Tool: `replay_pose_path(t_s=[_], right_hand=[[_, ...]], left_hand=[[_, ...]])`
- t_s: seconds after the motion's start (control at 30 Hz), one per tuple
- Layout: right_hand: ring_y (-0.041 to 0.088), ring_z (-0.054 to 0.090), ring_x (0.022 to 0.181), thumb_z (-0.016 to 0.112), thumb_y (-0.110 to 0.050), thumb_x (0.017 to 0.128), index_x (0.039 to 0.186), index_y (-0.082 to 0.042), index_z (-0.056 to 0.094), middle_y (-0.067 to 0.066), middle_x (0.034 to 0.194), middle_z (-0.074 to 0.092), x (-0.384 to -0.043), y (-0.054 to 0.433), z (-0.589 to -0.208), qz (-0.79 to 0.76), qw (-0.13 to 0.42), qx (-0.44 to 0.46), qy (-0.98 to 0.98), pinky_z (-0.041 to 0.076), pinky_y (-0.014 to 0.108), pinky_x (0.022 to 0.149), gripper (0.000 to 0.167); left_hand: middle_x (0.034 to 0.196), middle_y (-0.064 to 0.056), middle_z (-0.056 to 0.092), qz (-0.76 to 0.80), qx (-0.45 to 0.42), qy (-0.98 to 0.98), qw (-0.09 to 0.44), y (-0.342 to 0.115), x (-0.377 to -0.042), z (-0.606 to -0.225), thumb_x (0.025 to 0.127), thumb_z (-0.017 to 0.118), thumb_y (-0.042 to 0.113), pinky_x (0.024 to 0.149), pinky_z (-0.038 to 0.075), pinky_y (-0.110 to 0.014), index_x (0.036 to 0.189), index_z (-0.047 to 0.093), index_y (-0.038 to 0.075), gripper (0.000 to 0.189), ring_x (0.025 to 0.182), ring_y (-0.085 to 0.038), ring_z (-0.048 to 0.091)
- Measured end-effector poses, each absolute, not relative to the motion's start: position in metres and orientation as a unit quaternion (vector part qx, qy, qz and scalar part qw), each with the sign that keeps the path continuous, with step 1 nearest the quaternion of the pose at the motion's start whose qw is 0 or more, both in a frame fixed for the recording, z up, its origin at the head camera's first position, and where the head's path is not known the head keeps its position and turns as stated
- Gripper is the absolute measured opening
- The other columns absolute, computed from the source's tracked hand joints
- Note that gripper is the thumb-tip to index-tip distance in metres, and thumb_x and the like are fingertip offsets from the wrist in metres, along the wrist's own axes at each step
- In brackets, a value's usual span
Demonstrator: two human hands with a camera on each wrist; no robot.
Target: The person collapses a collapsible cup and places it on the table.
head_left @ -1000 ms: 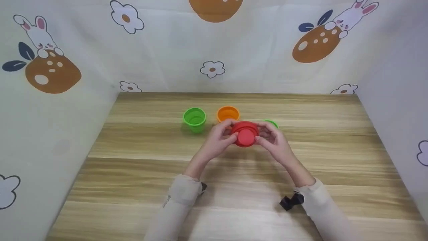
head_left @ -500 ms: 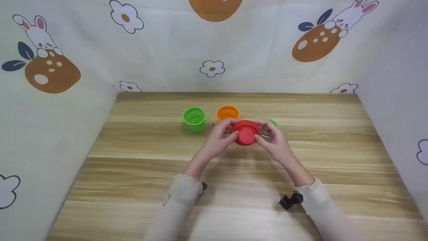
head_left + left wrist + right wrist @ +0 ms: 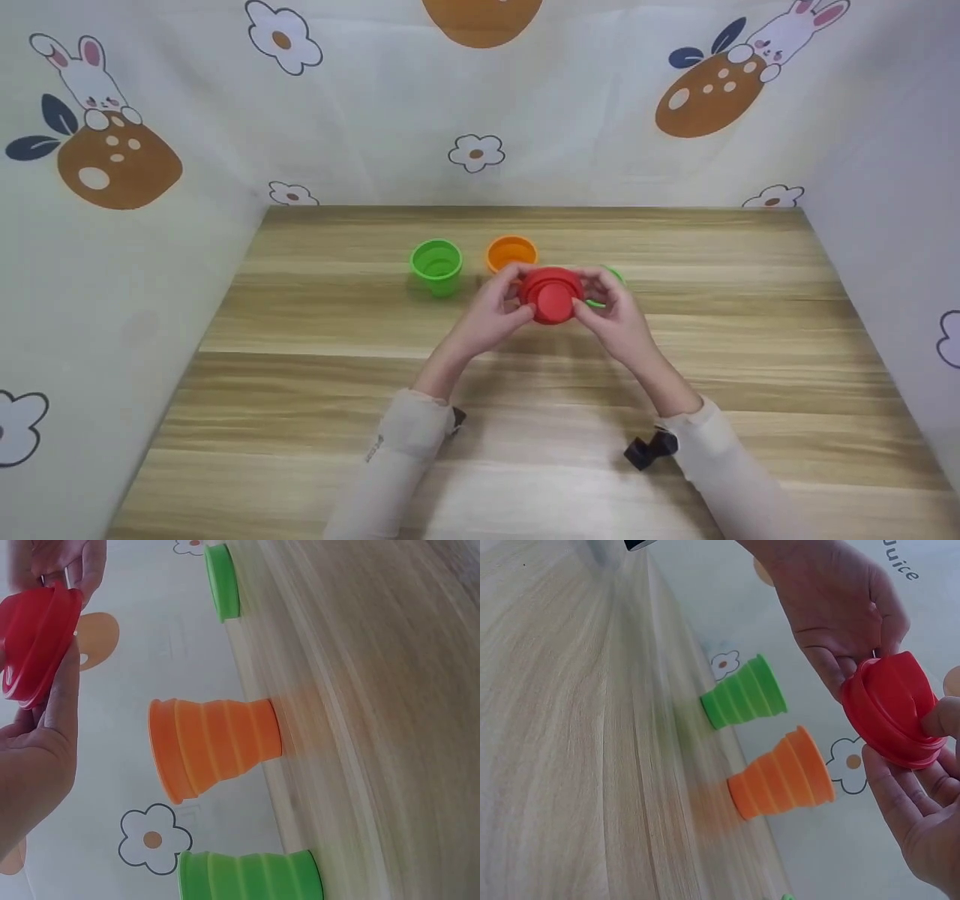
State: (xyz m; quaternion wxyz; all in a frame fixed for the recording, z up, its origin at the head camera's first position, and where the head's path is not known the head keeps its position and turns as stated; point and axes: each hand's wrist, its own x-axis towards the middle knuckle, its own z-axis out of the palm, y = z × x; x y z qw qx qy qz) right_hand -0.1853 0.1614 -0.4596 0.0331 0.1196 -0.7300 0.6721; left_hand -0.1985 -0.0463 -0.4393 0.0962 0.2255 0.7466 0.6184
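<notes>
Both hands hold a red collapsible cup (image 3: 555, 302) above the table, its round base turned toward the head camera. My left hand (image 3: 491, 319) grips its left side, thumb by the base and fingers behind the rim. On the opposite side my right hand (image 3: 619, 322) pinches it the same way. The cup looks squat and partly folded in the right wrist view, with a thumb pressing at its base. Behind the hands stands an orange collapsible cup (image 3: 214, 742), stretched tall. A flattened green cup (image 3: 223, 583) lies behind the right hand, mostly hidden in the head view.
A tall green collapsible cup (image 3: 442, 286) stands left of the orange one. The wooden table (image 3: 300, 420) meets a patterned cloth wall (image 3: 375, 112) at the back and more cloth at both sides. A black wrist-camera mount (image 3: 651, 448) hangs under the right sleeve.
The red cup and both hands have drifted very slightly away from the person. Both grips stay about the same, and the standing cups have not moved.
</notes>
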Motion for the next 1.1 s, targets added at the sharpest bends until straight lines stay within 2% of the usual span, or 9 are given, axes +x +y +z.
replay_pose_path(t_s=[0.27,0.6,0.73,0.93,1.1], right_hand=[[0.009,0.064,0.096,0.062,0.011,0.089,0.126,0.011,0.053,-0.006,0.108,0.067,-0.1837,0.1613,-0.4600,0.688,0.031,0.141,-0.711,0.059,0.021,0.081,0.038],[0.014,0.063,0.104,0.066,0.010,0.087,0.136,0.004,0.048,0.005,0.122,0.063,-0.1801,0.1627,-0.4572,0.670,0.007,0.167,-0.724,0.058,0.029,0.089,0.053],[0.013,0.063,0.106,0.066,0.010,0.086,0.135,0.004,0.046,0.005,0.122,0.064,-0.1802,0.1621,-0.4571,0.668,0.002,0.158,-0.727,0.057,0.031,0.089,0.053],[0.011,0.062,0.105,0.063,0.012,0.086,0.133,0.005,0.045,0.000,0.116,0.064,-0.1803,0.1602,-0.4573,0.672,0.004,0.145,-0.726,0.056,0.025,0.086,0.051],[0.012,0.063,0.104,0.061,0.014,0.086,0.132,0.004,0.046,0.001,0.113,0.064,-0.1806,0.1587,-0.4564,0.679,0.003,0.141,-0.721,0.056,0.022,0.084,0.050]], left_hand=[[0.125,-0.017,0.059,0.617,0.222,0.751,0.076,-0.0451,-0.1992,-0.4417,0.087,0.054,-0.005,0.088,0.059,-0.031,0.130,0.051,0.001,0.043,0.103,-0.024,0.061],[0.123,-0.016,0.061,0.612,0.211,0.760,0.058,-0.0439,-0.1997,-0.4411,0.087,0.055,-0.006,0.092,0.057,-0.034,0.129,0.053,0.001,0.042,0.102,-0.022,0.059],[0.124,-0.016,0.061,0.606,0.212,0.765,0.054,-0.0438,-0.2002,-0.4422,0.088,0.055,-0.006,0.096,0.056,-0.036,0.128,0.054,0.002,0.041,0.104,-0.024,0.060],[0.126,-0.015,0.061,0.608,0.207,0.764,0.064,-0.0422,-0.1989,-0.4415,0.089,0.055,-0.006,0.093,0.058,-0.034,0.129,0.053,0.003,0.041,0.107,-0.025,0.061],[0.128,-0.015,0.060,0.613,0.207,0.759,0.078,-0.0409,-0.1968,-0.4395,0.090,0.052,-0.003,0.094,0.057,-0.034,0.131,0.051,0.003,0.042,0.109,-0.025,0.060]])
